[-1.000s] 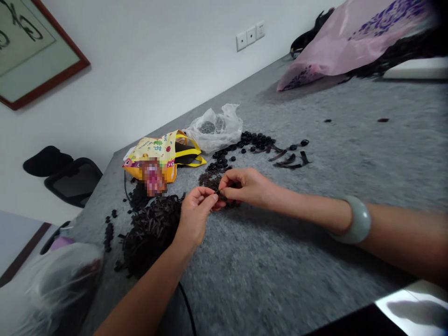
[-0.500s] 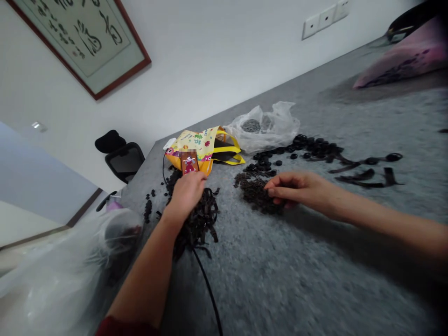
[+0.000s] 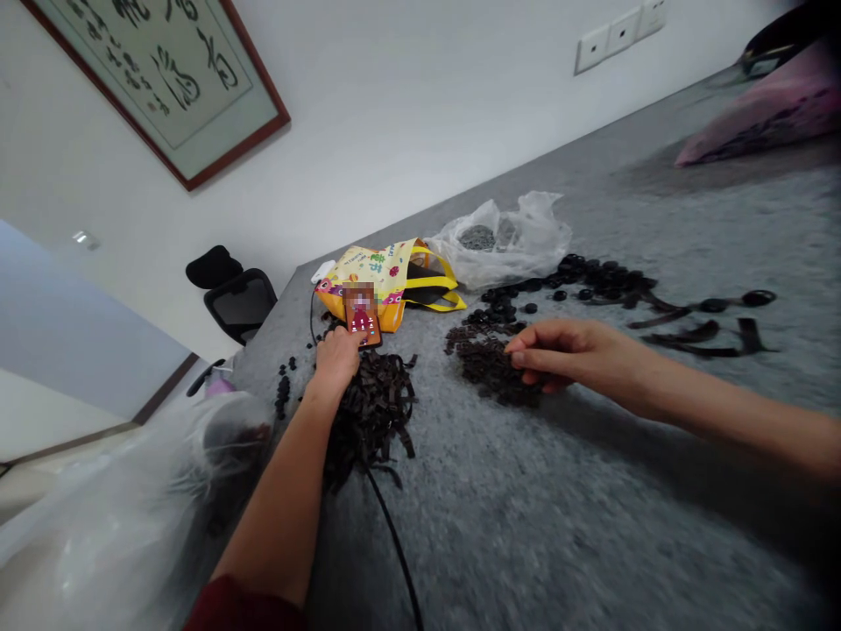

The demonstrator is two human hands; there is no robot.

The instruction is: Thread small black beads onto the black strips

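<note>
Touching phone (image 3: 363, 317), left hand (image 3: 336, 358) partly curled

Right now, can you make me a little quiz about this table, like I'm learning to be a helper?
1. True or false: the left hand is at the lower end of the phone.
2. Pick one. What colour are the handles of the patterned bag?
a) green
b) yellow
c) purple
3. Short answer: which hand has its fingertips at the heap of small dark bits?

Key: 1. True. 2. b. 3. The right hand.
</note>
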